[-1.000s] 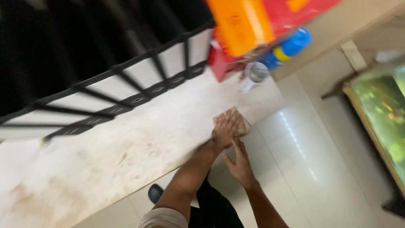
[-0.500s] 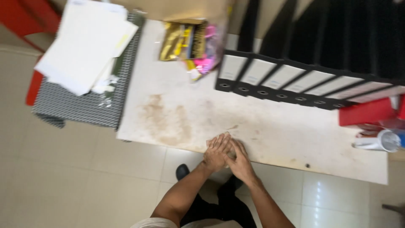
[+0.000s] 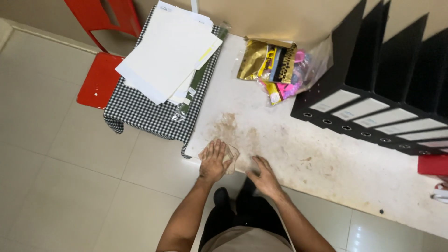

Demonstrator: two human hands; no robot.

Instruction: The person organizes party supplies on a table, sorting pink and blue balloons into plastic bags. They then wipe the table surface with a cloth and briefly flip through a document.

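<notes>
My left hand (image 3: 213, 161) lies flat on a small pale cloth (image 3: 230, 154) pressed on the near left corner of a white table (image 3: 326, 172). My right hand (image 3: 263, 177) rests fingers apart on the table's front edge, a little to the right of the cloth and holding nothing. Brown stains (image 3: 233, 133) spread over the tabletop just beyond both hands.
Several black ring binders (image 3: 368, 119) lie in a row at the back right. A clear bag of gold and pink packets (image 3: 275, 65) sits at the back. Left of the table, white papers (image 3: 168, 51) lie on a checkered cloth (image 3: 135, 112), with a red chair (image 3: 100, 79) beyond.
My left hand has slid the cloth leftward along the table's front edge to the near left corner. My right hand has come apart from it. The view has swung left.
</notes>
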